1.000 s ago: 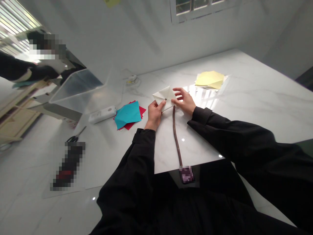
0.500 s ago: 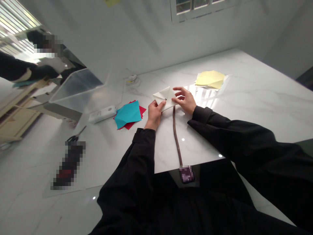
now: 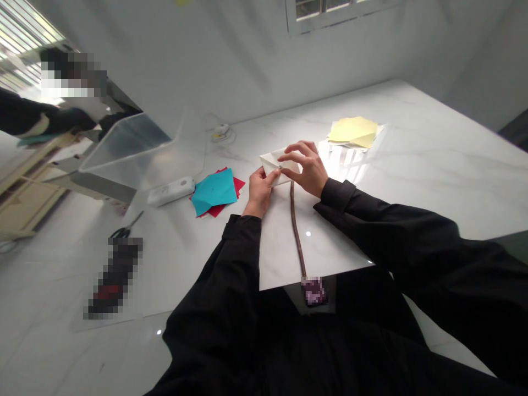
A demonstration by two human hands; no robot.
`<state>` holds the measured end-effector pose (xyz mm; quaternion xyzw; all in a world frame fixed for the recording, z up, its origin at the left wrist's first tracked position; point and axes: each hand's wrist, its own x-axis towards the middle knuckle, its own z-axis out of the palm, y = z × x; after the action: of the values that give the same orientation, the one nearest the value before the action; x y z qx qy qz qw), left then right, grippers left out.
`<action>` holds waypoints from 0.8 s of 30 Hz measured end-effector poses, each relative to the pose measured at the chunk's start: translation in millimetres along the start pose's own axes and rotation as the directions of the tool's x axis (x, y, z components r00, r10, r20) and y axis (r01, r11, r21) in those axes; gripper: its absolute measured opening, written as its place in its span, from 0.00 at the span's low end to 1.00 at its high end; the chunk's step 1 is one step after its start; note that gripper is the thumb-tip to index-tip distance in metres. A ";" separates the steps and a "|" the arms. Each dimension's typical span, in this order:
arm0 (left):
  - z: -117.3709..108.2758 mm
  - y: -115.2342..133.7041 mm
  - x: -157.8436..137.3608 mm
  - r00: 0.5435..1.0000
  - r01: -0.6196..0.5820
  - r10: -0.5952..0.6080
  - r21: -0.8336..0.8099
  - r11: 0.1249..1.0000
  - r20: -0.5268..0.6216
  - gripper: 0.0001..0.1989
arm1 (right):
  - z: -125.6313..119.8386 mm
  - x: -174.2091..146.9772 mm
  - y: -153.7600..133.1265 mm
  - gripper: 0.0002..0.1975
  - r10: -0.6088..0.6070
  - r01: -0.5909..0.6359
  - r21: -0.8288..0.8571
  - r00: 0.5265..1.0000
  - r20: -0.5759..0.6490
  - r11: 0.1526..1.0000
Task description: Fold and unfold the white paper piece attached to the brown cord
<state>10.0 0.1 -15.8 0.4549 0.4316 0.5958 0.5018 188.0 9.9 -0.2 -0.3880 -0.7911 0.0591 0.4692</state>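
Note:
A folded white paper square (image 3: 274,163) lies on the white marble table (image 3: 412,165), with a small dark pin at its middle. My left hand (image 3: 259,190) pinches its near left edge. My right hand (image 3: 304,166) arches over its right half, thumb and forefinger closed at the pin. A long brown stick (image 3: 296,228) runs from under the paper toward me, ending at the table's near edge.
Teal and red paper sheets (image 3: 214,191) lie left of my hands, beside a white power strip (image 3: 167,191) and a clear plastic bin (image 3: 132,151). Yellow sheets (image 3: 353,132) sit at the back right. Scissors (image 3: 124,229) lie at the left. Another person (image 3: 37,118) stands far left.
My right hand has lifted from lying flat on the paper's right corner and curled over the paper, fingertips now at the centre pin. My left hand has stayed in place.

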 end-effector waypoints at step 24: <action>-0.2 -1.7 1.1 0.996 -0.025 0.022 0.033 0.999 0.089 0.24 | -0.5 2.6 8.7 0.07 0.095 -0.099 0.034 0.990 0.100 0.995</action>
<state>10.1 1.4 -17.4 0.4944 0.4138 0.5733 0.5055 192.6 17.5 -2.1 -0.4134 -0.7921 0.1161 0.4338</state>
